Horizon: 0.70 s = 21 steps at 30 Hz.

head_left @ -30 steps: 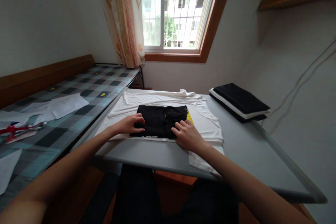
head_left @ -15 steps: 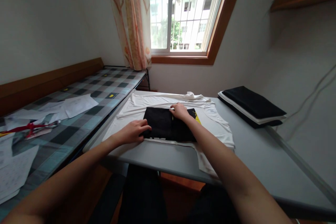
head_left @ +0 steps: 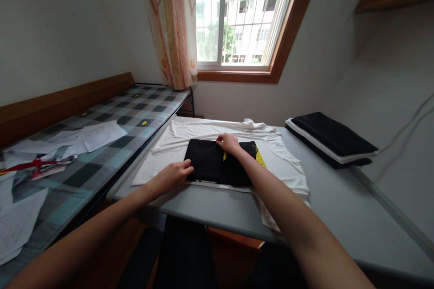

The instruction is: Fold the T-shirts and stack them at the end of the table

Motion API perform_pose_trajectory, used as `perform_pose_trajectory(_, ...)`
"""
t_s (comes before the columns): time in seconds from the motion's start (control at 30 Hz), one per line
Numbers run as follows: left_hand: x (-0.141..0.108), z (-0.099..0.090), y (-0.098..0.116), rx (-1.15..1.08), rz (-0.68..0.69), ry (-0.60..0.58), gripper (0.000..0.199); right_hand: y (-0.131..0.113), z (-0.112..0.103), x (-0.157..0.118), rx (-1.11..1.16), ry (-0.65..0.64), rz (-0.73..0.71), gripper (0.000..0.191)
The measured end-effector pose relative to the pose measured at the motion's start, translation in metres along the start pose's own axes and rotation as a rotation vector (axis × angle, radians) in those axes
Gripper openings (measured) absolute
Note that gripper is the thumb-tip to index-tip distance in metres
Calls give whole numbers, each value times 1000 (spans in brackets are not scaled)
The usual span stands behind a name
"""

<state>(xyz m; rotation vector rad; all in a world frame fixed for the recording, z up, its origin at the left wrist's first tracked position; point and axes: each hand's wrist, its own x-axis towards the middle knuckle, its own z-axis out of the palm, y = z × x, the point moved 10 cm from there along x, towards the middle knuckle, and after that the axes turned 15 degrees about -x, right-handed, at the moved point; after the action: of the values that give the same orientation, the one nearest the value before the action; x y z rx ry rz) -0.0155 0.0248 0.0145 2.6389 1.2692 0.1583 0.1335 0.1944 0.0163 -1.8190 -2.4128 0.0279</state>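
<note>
A folded black cloth (head_left: 205, 160) with yellow marks at its right end lies on a spread white shirt (head_left: 285, 156). At the black cloth's left edge, my left hand (head_left: 176, 175) has its fingers closed on the fabric. My right hand (head_left: 228, 142) pinches the cloth's far edge near the middle, and its forearm crosses over the right part. White lettering shows partly along the near edge of the black cloth.
The grey table (head_left: 203, 203) holds a stack of folded black and white clothes (head_left: 328, 137) at the right. On the left, a checked bed (head_left: 149, 108) carries papers (head_left: 101, 135) and a red-handled tool (head_left: 37, 165). Behind are a curtain and window.
The fingers of my left hand have closed on the cloth's left edge. My right hand has shifted slightly left along the far edge. The view has shifted a little.
</note>
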Motion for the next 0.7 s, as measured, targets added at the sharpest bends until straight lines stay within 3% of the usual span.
perform_pose_trajectory(0.17,-4,-3,-4,12,-50,28,20,-9,2,3,7,-15,5,21)
perform_pose_trajectory(0.37,2,-6,15,-41,67,76,15,-1,-2,1,39,7,-8,21)
perform_pose_trajectory(0.57,25,-23,29,-214,173,222,32,41,-25,-7,79,152,-20,24)
perform_pose_trajectory(0.7,53,-15,22,-242,135,186,52,78,-35,-19,121,202,-33,25)
